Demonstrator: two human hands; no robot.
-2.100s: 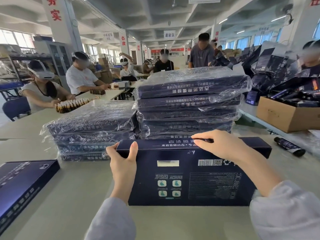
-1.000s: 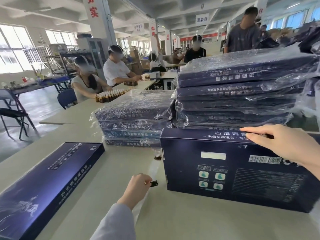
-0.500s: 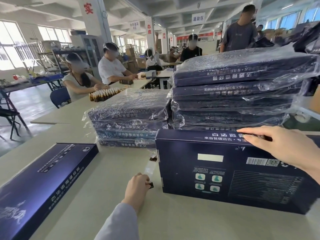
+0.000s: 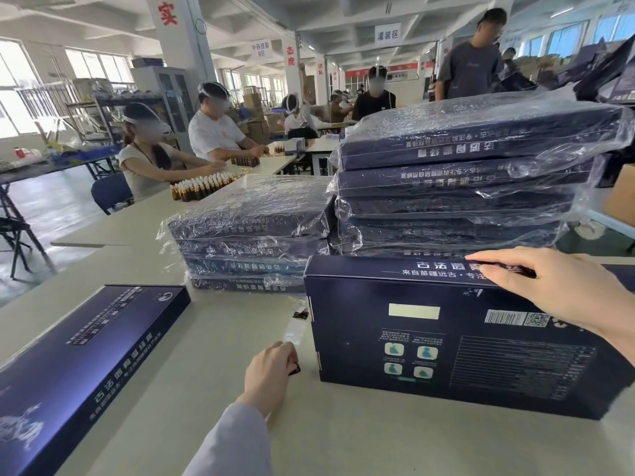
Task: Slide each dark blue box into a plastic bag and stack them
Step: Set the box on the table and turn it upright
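Left hand (image 4: pixel 269 372) quit upright dark blue box (image 4: pixel 446 355), pinches dark tab (image 4: pixel 294 370); right hand (image 4: pixel 563 286) flat atop.

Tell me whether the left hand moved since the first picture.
Yes. The left hand left the upper left corner of the box and sits lower, on the table beside its near left corner, pinching a dark tab.

Dark blue box (image 4: pixel 446 345): cardboard, looking matt under the right fingers (image 4: pixel 508 259).
Plastic bags (image 4: pixel 481 132): clear film glinting, wrinkling beyond them.
Table (image 4: pixel 206 338): looking smooth, matt.
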